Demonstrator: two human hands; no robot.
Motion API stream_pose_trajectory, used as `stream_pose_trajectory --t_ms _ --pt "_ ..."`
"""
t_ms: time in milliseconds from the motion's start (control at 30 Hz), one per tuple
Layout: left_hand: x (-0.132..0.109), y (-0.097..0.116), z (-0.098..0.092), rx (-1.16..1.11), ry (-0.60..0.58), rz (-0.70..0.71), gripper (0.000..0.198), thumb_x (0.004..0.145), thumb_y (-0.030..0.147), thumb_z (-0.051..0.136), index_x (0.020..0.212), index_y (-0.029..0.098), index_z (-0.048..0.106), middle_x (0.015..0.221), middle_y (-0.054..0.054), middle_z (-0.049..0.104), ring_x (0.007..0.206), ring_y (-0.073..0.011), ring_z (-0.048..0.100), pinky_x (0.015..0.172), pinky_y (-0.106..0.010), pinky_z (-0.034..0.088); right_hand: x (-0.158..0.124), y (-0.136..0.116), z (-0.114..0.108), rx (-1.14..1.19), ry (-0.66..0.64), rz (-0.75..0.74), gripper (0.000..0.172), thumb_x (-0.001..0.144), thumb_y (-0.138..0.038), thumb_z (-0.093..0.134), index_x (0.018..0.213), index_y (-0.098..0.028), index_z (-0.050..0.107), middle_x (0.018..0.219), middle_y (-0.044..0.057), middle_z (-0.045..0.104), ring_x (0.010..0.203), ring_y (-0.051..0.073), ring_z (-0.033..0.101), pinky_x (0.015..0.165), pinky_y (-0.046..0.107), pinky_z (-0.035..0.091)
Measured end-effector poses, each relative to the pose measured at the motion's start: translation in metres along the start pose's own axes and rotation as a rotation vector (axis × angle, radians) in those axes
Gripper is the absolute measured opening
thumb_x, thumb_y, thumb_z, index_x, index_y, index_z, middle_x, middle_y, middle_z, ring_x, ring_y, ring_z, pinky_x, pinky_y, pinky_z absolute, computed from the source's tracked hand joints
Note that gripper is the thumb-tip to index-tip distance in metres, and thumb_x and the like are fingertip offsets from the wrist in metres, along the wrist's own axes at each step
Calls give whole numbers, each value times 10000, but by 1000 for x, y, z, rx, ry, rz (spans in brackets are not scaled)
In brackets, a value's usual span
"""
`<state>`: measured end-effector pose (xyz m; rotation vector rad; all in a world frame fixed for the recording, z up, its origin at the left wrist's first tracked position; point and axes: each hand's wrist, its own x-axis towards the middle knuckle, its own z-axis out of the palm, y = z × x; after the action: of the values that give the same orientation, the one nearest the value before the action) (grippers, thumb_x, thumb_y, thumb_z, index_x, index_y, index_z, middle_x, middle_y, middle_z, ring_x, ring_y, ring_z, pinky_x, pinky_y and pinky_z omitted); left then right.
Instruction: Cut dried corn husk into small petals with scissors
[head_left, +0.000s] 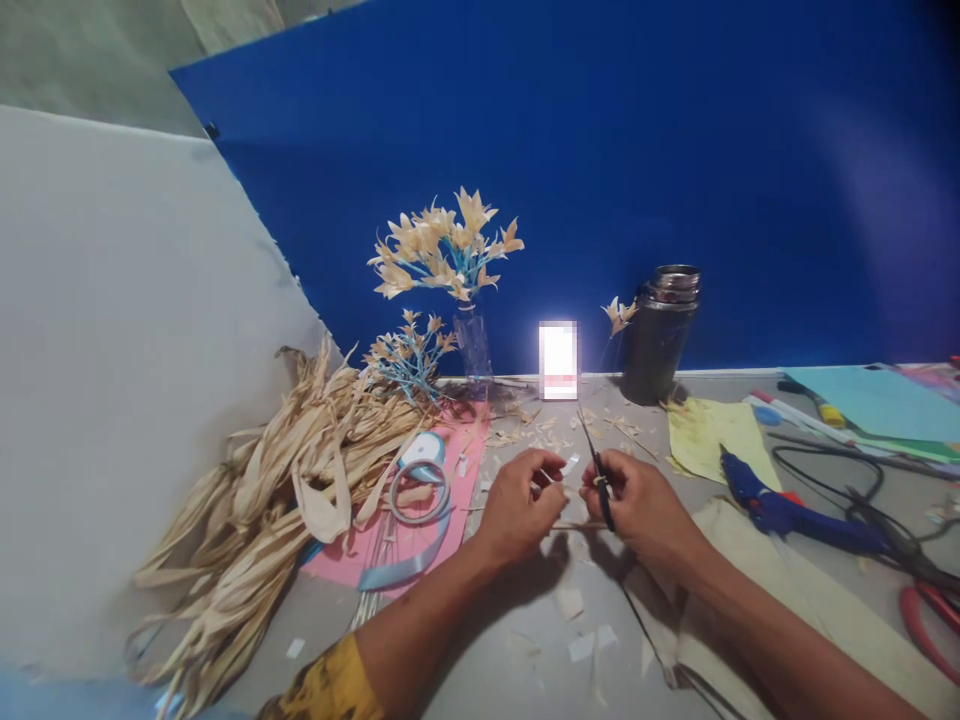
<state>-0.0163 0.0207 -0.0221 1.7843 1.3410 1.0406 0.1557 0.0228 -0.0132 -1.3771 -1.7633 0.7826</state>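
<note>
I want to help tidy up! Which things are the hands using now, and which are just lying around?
In use: left hand pinching a pale husk scrap; right hand holding scissors.
Lying about: dried husk pile, ribbon roll, blue glue gun, steel flask, yellow paper.

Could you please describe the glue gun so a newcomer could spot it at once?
Below the blue backboard, on the grey table, look just right of the right hand. The glue gun lies there by the yellow paper: the only dark blue tool, trailing a black cord.
</note>
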Motion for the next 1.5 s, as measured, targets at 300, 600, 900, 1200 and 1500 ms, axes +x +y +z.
stream_pose_trajectory --t_ms 300,600,900,1200,1500 --pt "-6 5 11 364 -4 15 149 773 213 540 667 188 641 702 -35 663 662 -165 561 640 -292 374 -1 1 5 23 14 -23 84 637 -299 582 674 -224 595 642 8 635 609 186 536 583 301 398" --pt "12 2 -16 -665 -97 -308 388 808 542 557 861 161 605 774 -31 585 610 -155 609 551 -282 484 2 -3 -4 313 15 116 100 611 -276 660 667 -216 603 536 -34 543 489 140 468 468 266 366" --pt "-4 9 1 -151 110 151 137 802 229 682 683 191 624 706 -16 589 685 -140 532 666 -271 424 -6 -5 -2 38 197 -155 39 719 -255 621 750 -232 627 681 -8 591 617 171 509 611 301 429" --pt "-5 -2 -10 68 193 476 207 936 273 571 871 222 762 839 -81 655 782 -173 595 718 -292 455 -4 -11 -6 580 -77 182 307 704 -445 708 851 -179 665 635 -10 575 541 150 478 520 286 382" --pt "-1 9 -8 -351 98 63 150 821 310 650 888 194 718 851 -72 661 794 -183 601 749 -317 484 -8 -11 -2 590 21 253 294 618 -352 807 811 -210 635 634 -35 566 538 131 462 498 259 374"
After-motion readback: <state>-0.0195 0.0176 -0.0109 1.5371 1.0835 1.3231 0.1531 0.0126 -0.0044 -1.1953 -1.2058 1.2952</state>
